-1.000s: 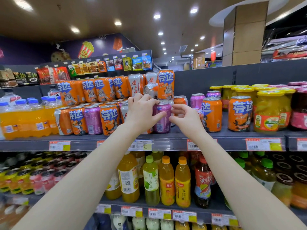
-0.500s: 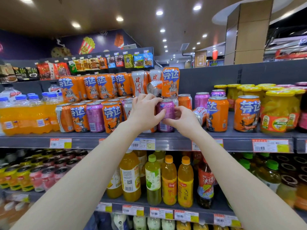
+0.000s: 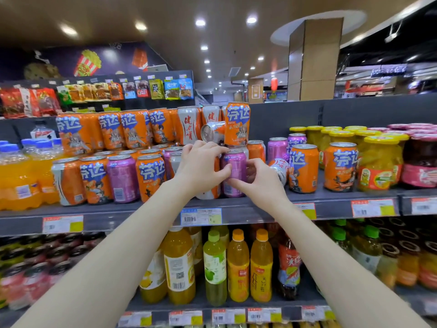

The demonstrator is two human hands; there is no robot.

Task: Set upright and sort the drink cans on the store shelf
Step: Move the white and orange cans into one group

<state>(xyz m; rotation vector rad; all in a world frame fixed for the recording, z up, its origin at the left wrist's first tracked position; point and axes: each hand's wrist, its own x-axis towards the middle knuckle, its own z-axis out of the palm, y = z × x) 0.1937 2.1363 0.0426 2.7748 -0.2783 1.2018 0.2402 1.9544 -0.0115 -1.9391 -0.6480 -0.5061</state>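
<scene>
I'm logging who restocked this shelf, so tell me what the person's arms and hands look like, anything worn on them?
Both forearms are bare as far as the picture shows: no sleeves, gloves, watch or bracelet. The left hand and right hand show no rings on the visible fingers. Nails look short and unpainted.

Store interior, brown ceiling (image 3: 165, 10) w/ round recessed spotlights (image 3: 200, 22), bright. Square tan pillar (image 3: 315, 60) at right, rising into white circular ceiling recess. Dark purple wall (image 3: 113, 58) at left w/ popcorn graphic (image 3: 87, 62). Snack packets (image 3: 151, 88) hang in row on rack below it. Dark grey back panel (image 3: 378, 112) behind shelving. Red lantern (image 3: 274, 83) far back. Blurred shop signage far right.
</scene>
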